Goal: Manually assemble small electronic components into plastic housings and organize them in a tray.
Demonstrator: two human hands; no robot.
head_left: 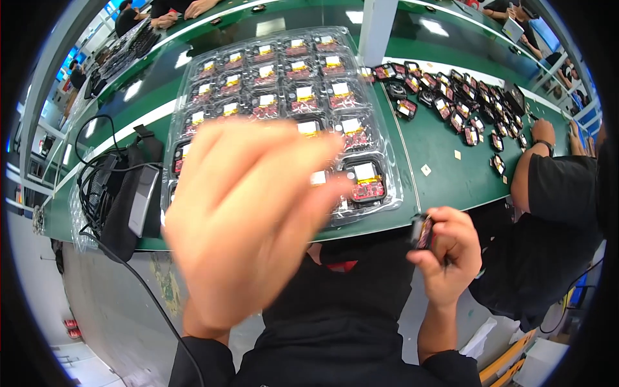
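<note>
My left hand (242,213) is raised close to the camera, blurred, over the near left part of a clear plastic tray (394,187). Its thumb and forefinger stand apart, and I see nothing between them; the other fingers are partly hidden. Near the table's front edge, right of the tray, my right hand (451,251) grips a small black-cased circuit module (422,232) between thumb and fingers. Similar modules, with red boards, white labels and yellow tape, sit in the tray's pockets. One of them, a black-framed module (366,180), lies in the near right pocket.
Many loose modules (445,106) are spread over the green table (429,187) on the right. At left lie a black pouch (142,151), tangled cables (97,184) and a silver flat device (143,200). A grey post (376,32) rises behind the tray. A co-worker's arm (532,161) rests at right.
</note>
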